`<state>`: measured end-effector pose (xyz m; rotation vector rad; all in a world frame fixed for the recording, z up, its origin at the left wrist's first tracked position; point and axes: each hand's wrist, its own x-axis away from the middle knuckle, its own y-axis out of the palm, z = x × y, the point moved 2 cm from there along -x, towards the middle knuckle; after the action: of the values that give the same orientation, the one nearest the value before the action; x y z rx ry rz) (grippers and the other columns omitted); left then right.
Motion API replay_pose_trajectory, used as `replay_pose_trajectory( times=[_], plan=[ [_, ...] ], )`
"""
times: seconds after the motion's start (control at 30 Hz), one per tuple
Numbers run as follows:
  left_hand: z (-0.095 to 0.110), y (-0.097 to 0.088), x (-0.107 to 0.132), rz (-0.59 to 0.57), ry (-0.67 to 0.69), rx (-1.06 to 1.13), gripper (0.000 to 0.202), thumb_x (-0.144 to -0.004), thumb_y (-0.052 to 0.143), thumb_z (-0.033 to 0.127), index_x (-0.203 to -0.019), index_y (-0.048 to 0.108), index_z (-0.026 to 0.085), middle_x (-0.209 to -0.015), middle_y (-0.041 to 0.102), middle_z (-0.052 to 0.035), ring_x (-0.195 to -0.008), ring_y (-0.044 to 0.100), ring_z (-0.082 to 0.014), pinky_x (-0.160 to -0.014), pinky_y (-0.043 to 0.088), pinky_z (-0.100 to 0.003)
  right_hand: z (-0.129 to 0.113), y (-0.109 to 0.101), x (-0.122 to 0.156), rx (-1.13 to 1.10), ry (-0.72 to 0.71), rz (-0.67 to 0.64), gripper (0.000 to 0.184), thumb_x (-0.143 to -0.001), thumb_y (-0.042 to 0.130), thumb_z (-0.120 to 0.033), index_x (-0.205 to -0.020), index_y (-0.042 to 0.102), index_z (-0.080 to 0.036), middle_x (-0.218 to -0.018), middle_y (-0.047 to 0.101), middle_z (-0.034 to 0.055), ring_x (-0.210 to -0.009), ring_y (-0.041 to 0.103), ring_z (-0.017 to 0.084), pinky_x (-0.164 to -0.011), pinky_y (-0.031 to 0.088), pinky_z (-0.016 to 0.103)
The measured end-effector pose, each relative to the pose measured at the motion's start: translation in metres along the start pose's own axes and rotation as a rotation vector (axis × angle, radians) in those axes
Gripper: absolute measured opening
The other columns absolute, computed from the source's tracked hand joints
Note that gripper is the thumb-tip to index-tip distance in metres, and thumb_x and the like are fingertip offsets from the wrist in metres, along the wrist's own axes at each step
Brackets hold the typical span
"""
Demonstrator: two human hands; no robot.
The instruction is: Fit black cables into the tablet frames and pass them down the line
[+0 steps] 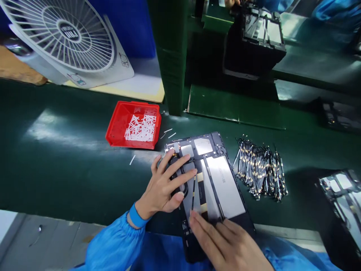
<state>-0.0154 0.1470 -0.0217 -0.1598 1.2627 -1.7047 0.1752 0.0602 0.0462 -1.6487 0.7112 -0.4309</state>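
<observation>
An opened tablet lies tilted at the bench's front edge, its silver battery panels and boards exposed. My left hand, with a blue band at the wrist, rests spread over its upper left side, fingertips on the inner parts. A thin black flex cable runs lengthwise between the panels. At this cable's lower end are the closed fingertips of my right hand; the fingers hide that end. To the tablet's right lies a pile of similar dark flex cables with gold-coloured spots.
A red bin holds small white strips; a few loose strips lie around it. A white fan stands back left, beside a green post. Another opened tablet is at right. Across the bench, a person's hand is near stacked devices.
</observation>
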Motion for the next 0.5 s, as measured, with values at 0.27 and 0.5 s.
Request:
replay_pose_trajectory(
  times=[0.27, 0.5],
  plan=[
    [0.01, 0.006, 0.009, 0.091, -0.158, 0.065, 0.052, -0.098, 0.024, 0.051, -0.142, 0.045, 0.033, -0.164, 0.01, 0.0032, -0.15, 0.004, -0.0333, -0.118, 0.0, -0.053, -0.011, 0.002, 0.02, -0.005, -0.017, 0.074, 0.049, -0.105, 0.022, -0.033, -0.119, 0.065, -0.015, -0.122, 0.068, 0.0074, -0.062, 0.068, 0.014, -0.05, 0.055, 0.026],
    [0.065, 0.043, 0.07, 0.242, -0.761, 0.477, 0.064, -0.098, 0.015, 0.057, -0.154, 0.015, 0.026, -0.164, 0.011, -0.0015, -0.15, 0.007, -0.0288, -0.123, 0.01, -0.051, 0.05, 0.011, 0.072, -0.29, 0.79, 0.276, 0.049, -0.09, 0.061, -0.044, -0.132, 0.058, -0.018, -0.118, 0.062, 0.0123, -0.1, 0.069, 0.02, -0.077, 0.059, 0.023]
  ],
)
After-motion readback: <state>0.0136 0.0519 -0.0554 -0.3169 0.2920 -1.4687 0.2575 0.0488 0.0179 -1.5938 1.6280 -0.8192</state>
